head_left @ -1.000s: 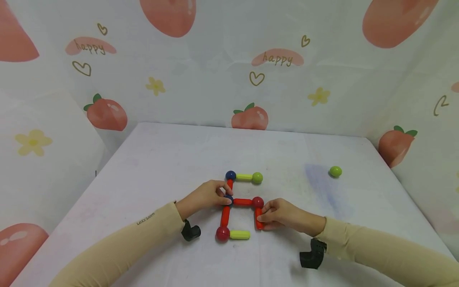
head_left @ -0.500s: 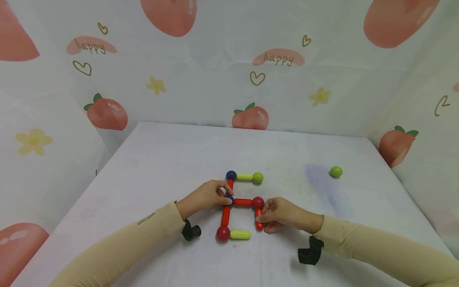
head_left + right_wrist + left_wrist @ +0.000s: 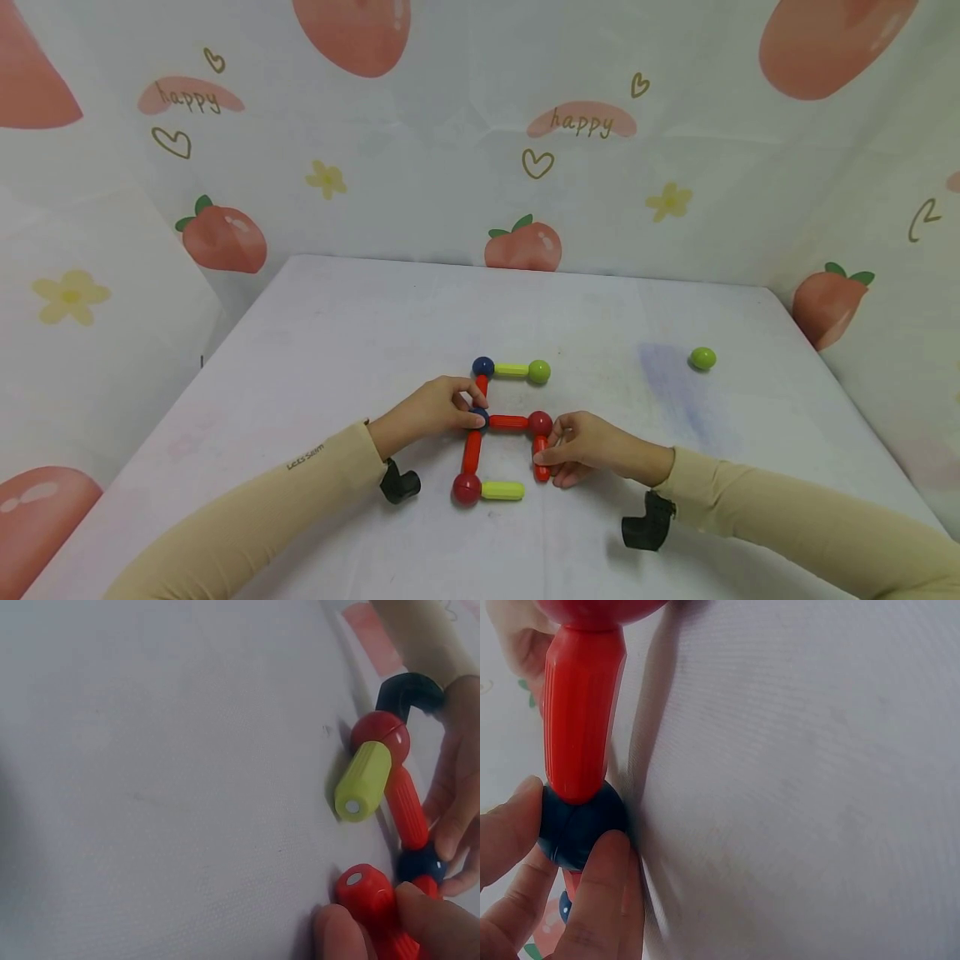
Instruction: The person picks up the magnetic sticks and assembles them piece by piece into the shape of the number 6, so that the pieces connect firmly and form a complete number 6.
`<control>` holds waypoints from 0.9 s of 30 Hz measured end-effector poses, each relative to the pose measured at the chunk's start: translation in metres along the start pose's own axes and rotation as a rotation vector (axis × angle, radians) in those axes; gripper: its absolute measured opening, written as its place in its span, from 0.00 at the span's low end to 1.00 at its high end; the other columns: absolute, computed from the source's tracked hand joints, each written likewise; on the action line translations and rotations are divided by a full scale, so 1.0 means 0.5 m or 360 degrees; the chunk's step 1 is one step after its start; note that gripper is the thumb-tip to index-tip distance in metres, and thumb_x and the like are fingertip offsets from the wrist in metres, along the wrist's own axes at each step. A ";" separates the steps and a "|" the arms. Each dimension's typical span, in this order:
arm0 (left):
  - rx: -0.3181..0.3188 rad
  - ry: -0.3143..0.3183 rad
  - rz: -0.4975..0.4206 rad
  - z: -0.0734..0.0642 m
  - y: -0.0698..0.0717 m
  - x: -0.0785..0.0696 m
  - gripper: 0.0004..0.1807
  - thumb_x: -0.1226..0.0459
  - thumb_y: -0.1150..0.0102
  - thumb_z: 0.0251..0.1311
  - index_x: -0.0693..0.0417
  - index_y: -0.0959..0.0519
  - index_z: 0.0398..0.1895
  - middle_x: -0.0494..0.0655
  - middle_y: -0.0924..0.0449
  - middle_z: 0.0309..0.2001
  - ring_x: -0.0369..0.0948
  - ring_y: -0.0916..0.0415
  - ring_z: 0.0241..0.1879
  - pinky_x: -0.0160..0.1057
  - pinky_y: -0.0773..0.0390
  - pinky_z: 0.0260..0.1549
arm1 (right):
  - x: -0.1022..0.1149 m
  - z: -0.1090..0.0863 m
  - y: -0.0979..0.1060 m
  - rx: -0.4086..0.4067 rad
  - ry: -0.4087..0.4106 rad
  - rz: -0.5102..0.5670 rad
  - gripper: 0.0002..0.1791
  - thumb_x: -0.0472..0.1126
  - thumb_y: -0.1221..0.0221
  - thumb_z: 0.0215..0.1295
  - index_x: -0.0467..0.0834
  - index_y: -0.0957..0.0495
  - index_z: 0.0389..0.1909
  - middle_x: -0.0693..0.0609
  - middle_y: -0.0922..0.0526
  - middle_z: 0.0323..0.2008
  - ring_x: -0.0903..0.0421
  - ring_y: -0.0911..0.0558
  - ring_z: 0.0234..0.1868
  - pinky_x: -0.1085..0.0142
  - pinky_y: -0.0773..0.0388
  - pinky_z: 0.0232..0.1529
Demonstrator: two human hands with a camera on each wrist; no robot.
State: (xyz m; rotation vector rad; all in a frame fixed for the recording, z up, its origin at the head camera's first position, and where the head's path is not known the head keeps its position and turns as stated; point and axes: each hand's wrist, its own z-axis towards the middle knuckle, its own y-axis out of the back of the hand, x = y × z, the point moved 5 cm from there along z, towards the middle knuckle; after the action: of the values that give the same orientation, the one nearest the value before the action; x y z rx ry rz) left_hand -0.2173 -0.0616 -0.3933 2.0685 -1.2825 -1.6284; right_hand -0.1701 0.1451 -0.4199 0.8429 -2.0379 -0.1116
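Note:
Magnetic rods and balls lie joined on the white table. My left hand (image 3: 435, 406) pinches the middle blue ball (image 3: 581, 825) between thumb and fingers. From that ball a red rod (image 3: 508, 422) runs right to a red ball (image 3: 540, 423). My right hand (image 3: 596, 447) pinches another red rod (image 3: 542, 460) that points toward me from this red ball; its free end shows a metal disc in the right wrist view. A further red rod (image 3: 471, 452) leads to the near red ball (image 3: 467, 489), which carries a yellow-green rod (image 3: 364, 782).
At the far end of the assembly, a blue ball (image 3: 483, 367) joins a yellow-green rod (image 3: 512, 370) and a green ball (image 3: 539, 372). One loose green ball (image 3: 702, 359) lies at the right. A printed cloth (image 3: 420, 150) hangs behind the table (image 3: 360, 308).
My right hand has shifted slightly, its lower fingers spreading a little away from the red rod. The left hand and the assembly stay in place.

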 end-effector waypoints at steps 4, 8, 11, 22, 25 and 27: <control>0.0001 -0.0002 -0.0002 -0.001 0.001 0.001 0.10 0.61 0.32 0.51 0.44 0.20 0.38 0.46 0.24 0.30 0.39 0.28 0.30 0.31 0.29 0.27 | 0.001 0.000 0.000 0.0010 0.0008 0.0005 0.19 0.43 0.32 0.52 0.40 0.30 0.37 0.50 0.18 0.21 0.60 0.19 0.18 0.69 0.20 0.24; 0.0002 -0.0006 -0.0002 -0.001 0.001 0.001 0.10 0.61 0.32 0.51 0.44 0.20 0.38 0.46 0.24 0.30 0.39 0.28 0.30 0.31 0.29 0.27 | -0.001 0.000 0.001 0.0043 0.0020 0.0022 0.19 0.44 0.33 0.53 0.40 0.30 0.38 0.50 0.18 0.21 0.60 0.19 0.19 0.69 0.20 0.25; 0.0006 -0.0004 -0.0002 0.000 0.000 0.001 0.10 0.61 0.32 0.51 0.43 0.20 0.38 0.46 0.24 0.30 0.40 0.28 0.30 0.32 0.29 0.27 | -0.004 -0.001 0.005 0.0087 0.0033 0.0028 0.19 0.45 0.34 0.54 0.40 0.29 0.39 0.50 0.18 0.22 0.60 0.18 0.20 0.68 0.19 0.26; 0.0014 0.0003 0.0001 0.001 -0.001 0.003 0.11 0.61 0.33 0.51 0.43 0.20 0.38 0.47 0.24 0.30 0.40 0.28 0.30 0.32 0.30 0.27 | 0.005 -0.030 0.082 0.0314 0.0267 -0.0120 0.17 0.44 0.42 0.62 0.38 0.28 0.47 0.45 0.18 0.36 0.56 0.19 0.32 0.61 0.17 0.36; 0.0015 -0.0001 -0.0001 0.001 -0.001 0.003 0.10 0.61 0.33 0.51 0.43 0.20 0.38 0.47 0.24 0.30 0.40 0.28 0.30 0.32 0.29 0.27 | 0.017 -0.044 0.130 0.0295 0.0435 -0.0138 0.19 0.41 0.44 0.64 0.34 0.30 0.51 0.40 0.20 0.41 0.53 0.18 0.39 0.60 0.18 0.41; 0.0016 -0.0006 -0.0001 0.001 -0.001 0.003 0.10 0.61 0.33 0.51 0.43 0.20 0.38 0.47 0.24 0.31 0.40 0.28 0.31 0.32 0.29 0.27 | 0.024 -0.054 0.167 0.0234 0.0544 -0.0133 0.21 0.41 0.45 0.65 0.31 0.33 0.53 0.39 0.21 0.42 0.51 0.19 0.42 0.61 0.19 0.44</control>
State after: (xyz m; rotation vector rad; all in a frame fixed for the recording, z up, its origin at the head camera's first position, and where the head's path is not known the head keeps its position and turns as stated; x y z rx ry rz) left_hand -0.2177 -0.0625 -0.3950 2.0727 -1.2940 -1.6300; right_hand -0.1972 0.2081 -0.3638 0.9674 -1.7050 0.1300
